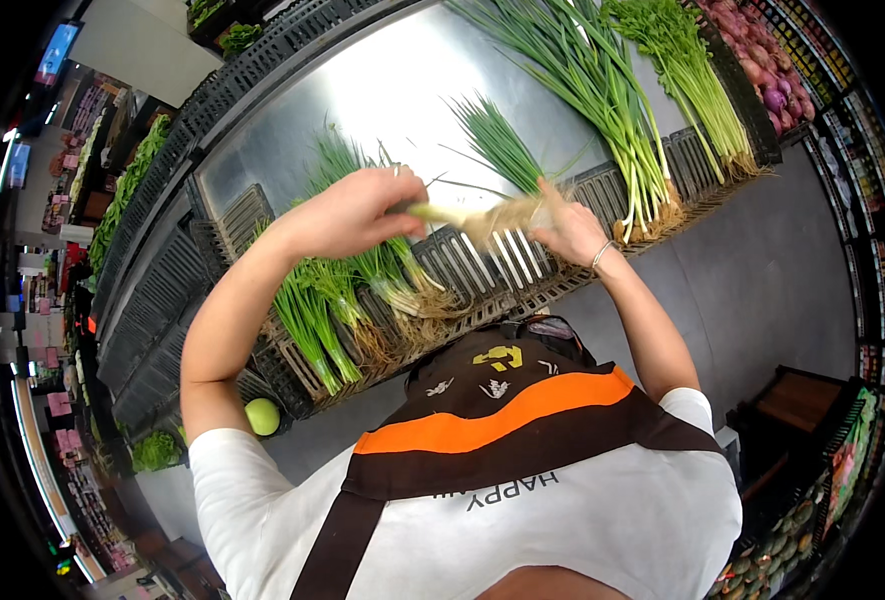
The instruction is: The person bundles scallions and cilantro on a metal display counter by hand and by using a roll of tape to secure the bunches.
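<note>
Over the metal display top, my left hand (371, 202) is at the stalk end of blurred, root-ended greens; whether its fingers grip them is unclear. My right hand (571, 229), with a bracelet at the wrist, is at the root end of the same rooted greens (498, 219), fingers around the roots. Beyond it a fanned bunch of thin green scallions (496, 142) points away from me. To the left, small bunches of leafy greens (341, 292) and scallions (303, 322) lie with roots towards me. On the right lie large scallions (622, 135) with white stems.
Black slatted plastic crates (453, 259) line the display's near edge. Rooted celery-like greens (701, 97) lie at the right, beside red onions (772, 67). A round green vegetable or fruit (263, 416) is at lower left. Grey floor (772, 277) shows right of the display, with stocked shelves beyond.
</note>
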Demonstrator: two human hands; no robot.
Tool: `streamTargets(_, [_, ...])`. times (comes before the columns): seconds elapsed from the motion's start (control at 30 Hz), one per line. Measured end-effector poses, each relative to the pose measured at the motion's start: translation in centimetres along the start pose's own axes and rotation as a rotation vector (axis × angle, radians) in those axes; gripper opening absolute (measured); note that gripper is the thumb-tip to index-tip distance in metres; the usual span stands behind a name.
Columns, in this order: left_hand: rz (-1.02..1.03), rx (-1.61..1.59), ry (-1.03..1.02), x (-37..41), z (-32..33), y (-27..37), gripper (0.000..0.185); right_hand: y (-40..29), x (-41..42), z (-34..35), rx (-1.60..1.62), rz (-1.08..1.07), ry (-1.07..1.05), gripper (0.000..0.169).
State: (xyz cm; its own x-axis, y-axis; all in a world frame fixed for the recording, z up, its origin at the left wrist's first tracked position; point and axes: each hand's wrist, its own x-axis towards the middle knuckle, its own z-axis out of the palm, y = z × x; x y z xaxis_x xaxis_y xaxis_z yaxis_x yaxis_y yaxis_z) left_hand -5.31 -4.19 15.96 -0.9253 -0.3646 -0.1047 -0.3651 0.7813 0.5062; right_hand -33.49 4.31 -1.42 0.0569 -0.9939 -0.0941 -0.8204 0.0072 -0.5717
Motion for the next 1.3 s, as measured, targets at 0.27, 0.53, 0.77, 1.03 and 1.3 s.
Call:
streamTargets(0.27, [-0.247, 0.796, -0.469, -4.3, 13.9, -8.6, 0.013, 8.5, 0.7, 5.5, -0.210, 0.245, 0.264, 0.036])
streamTargets(0.53, [-0.308, 0.737, -0.397, -5.7, 16.1, -9.9, 0.037, 6.9, 2.9, 6.9, -0.509, 0.450, 0.002, 0.071])
streamTargets(0.77, [-0.224, 0.679, -0.155, -2.5, 13.9, -8.0, 0.046, 6.9, 3.0, 7.3, -0.442, 0.399, 0.156, 0.018])
streamTargets(1.03, [0.039, 0.202, 0.416, 8.5, 6.9, -3.5, 0.045, 0.3, 2.2, -4.6, -0.690, -0.167, 0.453, 0.017])
streamTargets(1.3, [0.037, -0.770, 0.144, 13.3, 1.2, -3.0, 0.087, -8.9, 3.4, -18.3, -0.809, -0.802, 0.387, 0.024])
